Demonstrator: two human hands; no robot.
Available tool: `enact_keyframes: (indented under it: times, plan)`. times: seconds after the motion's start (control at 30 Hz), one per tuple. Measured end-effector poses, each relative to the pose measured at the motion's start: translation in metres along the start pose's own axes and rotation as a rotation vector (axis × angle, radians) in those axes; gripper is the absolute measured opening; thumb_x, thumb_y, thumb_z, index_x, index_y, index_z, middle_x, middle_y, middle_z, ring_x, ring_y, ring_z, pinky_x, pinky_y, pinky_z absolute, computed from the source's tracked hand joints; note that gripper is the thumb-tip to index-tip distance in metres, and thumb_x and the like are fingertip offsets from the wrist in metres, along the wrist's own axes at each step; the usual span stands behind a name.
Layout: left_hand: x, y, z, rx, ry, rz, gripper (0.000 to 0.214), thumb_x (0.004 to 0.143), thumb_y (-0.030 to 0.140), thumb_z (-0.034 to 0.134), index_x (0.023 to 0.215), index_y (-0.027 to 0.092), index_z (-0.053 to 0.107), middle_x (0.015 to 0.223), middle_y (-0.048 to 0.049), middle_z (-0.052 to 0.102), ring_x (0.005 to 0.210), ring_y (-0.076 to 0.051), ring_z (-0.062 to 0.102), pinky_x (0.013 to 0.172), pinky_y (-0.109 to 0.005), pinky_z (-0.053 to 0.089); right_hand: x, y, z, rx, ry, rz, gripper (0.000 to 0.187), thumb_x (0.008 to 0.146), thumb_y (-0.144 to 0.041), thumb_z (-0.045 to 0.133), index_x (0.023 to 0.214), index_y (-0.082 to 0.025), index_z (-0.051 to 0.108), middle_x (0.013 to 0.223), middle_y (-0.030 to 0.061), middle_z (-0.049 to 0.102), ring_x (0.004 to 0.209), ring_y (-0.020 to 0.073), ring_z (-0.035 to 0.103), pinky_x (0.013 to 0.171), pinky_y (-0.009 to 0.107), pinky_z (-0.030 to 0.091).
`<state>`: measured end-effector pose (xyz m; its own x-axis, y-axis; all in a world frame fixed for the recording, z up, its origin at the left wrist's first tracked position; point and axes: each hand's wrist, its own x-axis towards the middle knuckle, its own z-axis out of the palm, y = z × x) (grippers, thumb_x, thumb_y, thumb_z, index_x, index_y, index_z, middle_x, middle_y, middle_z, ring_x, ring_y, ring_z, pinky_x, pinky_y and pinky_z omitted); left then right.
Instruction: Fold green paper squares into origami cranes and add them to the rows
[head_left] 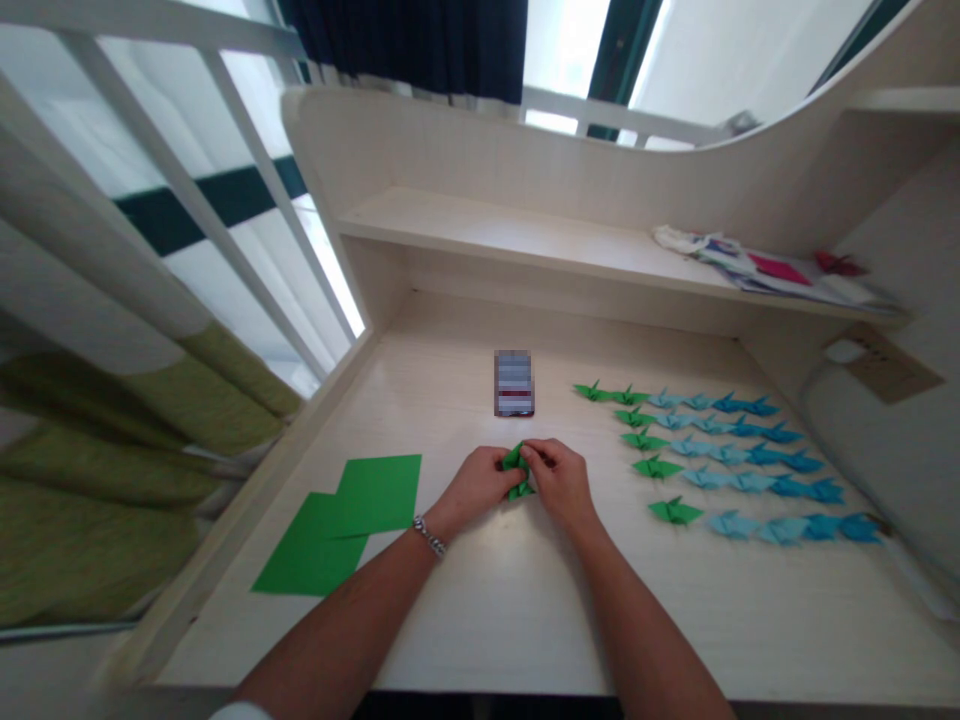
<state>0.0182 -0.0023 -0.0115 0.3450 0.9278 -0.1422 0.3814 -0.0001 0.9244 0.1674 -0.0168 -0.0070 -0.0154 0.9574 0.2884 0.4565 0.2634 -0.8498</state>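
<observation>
Between my two hands, over the middle of the desk, is a partly folded piece of green origami paper (518,490). My left hand (482,487), with a chain bracelet (429,537) at the wrist, pinches it from the left side. The fingers of my right hand (556,480) close on its upper right part. My fingers cover much of the folds. Off to the left lie flat green paper sheets (379,492), overlapping one another. Rows of folded paper cranes stand on the right, green cranes (675,511) at the left ends and blue cranes (817,488) at the right.
A phone (514,383) with a blurred screen lies beyond my hands. At the back a shelf (495,230) runs across, with papers (780,268) on its right end. A wall socket (885,368) with a cable is at right. White bars (247,200) and a curtain (112,450) border the left.
</observation>
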Motion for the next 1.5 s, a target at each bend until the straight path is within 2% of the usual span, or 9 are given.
enact_keyframes:
  times: [0.37, 0.63, 0.83, 1.07, 1.33, 1.5]
  plan:
    - [-0.0019, 0.0039, -0.0005, -0.043, 0.016, -0.016, 0.018, 0.066, 0.026, 0.056, 0.056, 0.012, 0.06, 0.049, -0.0005, 0.052, 0.049, -0.012, 0.044, 0.047, -0.024, 0.028, 0.0001, -0.0034, -0.0002, -0.078, -0.007, -0.035, 0.023, 0.088, -0.029, 0.047, 0.087, -0.019, 0.067, 0.082, 0.0052, 0.066, 0.075, 0.0169, 0.06, 0.068, 0.027, 0.047]
    - [-0.0024, 0.0046, 0.0, -0.045, 0.014, -0.021, 0.017, 0.064, 0.025, 0.055, 0.056, 0.012, 0.062, 0.049, -0.0009, 0.054, 0.049, -0.012, 0.045, 0.047, -0.023, 0.029, 0.0005, -0.0011, 0.0026, -0.086, 0.016, -0.032, 0.023, 0.088, -0.029, 0.045, 0.089, -0.018, 0.066, 0.084, 0.0053, 0.066, 0.076, 0.0169, 0.059, 0.068, 0.027, 0.047]
    - [-0.0027, 0.0053, -0.0002, -0.037, 0.029, -0.008, 0.017, 0.064, 0.024, 0.055, 0.06, 0.011, 0.064, 0.05, -0.0013, 0.055, 0.052, -0.013, 0.047, 0.049, -0.024, 0.031, -0.0001, -0.0004, 0.0012, -0.115, 0.003, -0.053, 0.018, 0.085, -0.028, 0.051, 0.09, -0.019, 0.066, 0.085, 0.0051, 0.066, 0.077, 0.0171, 0.06, 0.07, 0.027, 0.046]
    - [-0.0023, 0.006, -0.0003, -0.048, 0.029, -0.013, 0.016, 0.064, 0.024, 0.056, 0.056, 0.011, 0.062, 0.05, -0.0012, 0.053, 0.051, -0.013, 0.044, 0.048, -0.024, 0.029, 0.0003, -0.0023, 0.0006, -0.151, -0.004, -0.065, 0.021, 0.088, -0.027, 0.046, 0.087, -0.019, 0.066, 0.082, 0.0051, 0.065, 0.077, 0.0176, 0.058, 0.071, 0.028, 0.045]
    - [-0.0006, 0.0006, 0.0009, -0.012, 0.02, 0.007, 0.017, 0.065, 0.024, 0.057, 0.054, 0.012, 0.058, 0.049, 0.0003, 0.05, 0.049, -0.011, 0.041, 0.047, -0.023, 0.026, 0.001, -0.0035, -0.0006, 0.023, 0.02, 0.036, 0.021, 0.084, -0.029, 0.05, 0.08, -0.019, 0.068, 0.079, 0.0041, 0.067, 0.075, 0.0174, 0.06, 0.067, 0.027, 0.046]
    - [0.0014, -0.0022, -0.0001, -0.075, 0.051, 0.006, 0.021, 0.07, 0.03, 0.058, 0.062, 0.011, 0.061, 0.054, -0.001, 0.054, 0.051, -0.011, 0.045, 0.048, -0.023, 0.03, 0.0036, 0.0025, 0.0006, 0.152, 0.011, 0.133, 0.024, 0.082, -0.034, 0.053, 0.089, -0.018, 0.069, 0.089, 0.0057, 0.07, 0.083, 0.0193, 0.063, 0.072, 0.029, 0.049]
